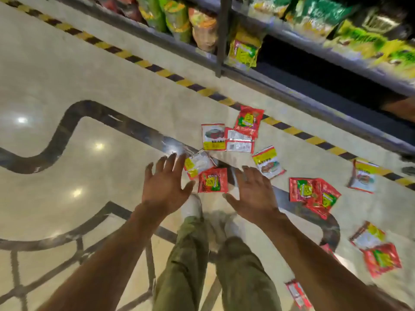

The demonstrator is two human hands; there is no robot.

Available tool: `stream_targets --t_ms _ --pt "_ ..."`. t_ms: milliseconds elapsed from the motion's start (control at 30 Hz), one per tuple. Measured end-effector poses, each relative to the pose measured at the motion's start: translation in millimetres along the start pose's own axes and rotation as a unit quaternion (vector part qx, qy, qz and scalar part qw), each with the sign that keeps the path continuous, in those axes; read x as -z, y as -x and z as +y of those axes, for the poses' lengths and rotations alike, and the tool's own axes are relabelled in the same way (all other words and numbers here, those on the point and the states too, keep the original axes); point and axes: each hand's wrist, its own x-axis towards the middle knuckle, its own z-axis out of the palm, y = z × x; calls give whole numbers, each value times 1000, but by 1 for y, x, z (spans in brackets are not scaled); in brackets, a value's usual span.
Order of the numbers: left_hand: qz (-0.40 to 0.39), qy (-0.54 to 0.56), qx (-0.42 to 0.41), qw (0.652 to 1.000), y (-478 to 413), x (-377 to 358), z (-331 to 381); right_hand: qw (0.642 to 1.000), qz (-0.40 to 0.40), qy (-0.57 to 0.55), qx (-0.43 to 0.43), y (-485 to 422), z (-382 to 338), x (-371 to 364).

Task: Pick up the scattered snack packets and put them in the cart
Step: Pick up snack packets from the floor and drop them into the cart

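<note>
Several snack packets lie scattered on the shiny floor. A red packet [213, 180] lies between my hands, with a white and yellow packet [197, 163] just beyond it. More packets sit farther out: a white one [213, 137], a red one [248, 120], and a pair of red ones [313, 192] at the right. My left hand [166, 182] hovers above the floor, fingers spread, holding nothing. My right hand [253, 191] is also spread and holds nothing. No cart is in view.
A store shelf [292, 70] stocked with bagged snacks runs along the top right. A yellow and black striped line [143, 62] marks the floor before it. My legs and white shoes [193, 205] stand below my hands. More packets [379, 254] lie at the far right.
</note>
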Motion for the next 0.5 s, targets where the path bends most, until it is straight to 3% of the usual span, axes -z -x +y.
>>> stream_targets --t_ms 267,500 --pt "-75 -4 -17 997 -174 -227 -27 997 -75 -29 9 -150 41 -234" --pt "-105 71 40 991 -278 -368 -35 991 -133 -7 21 -227 56 -383"
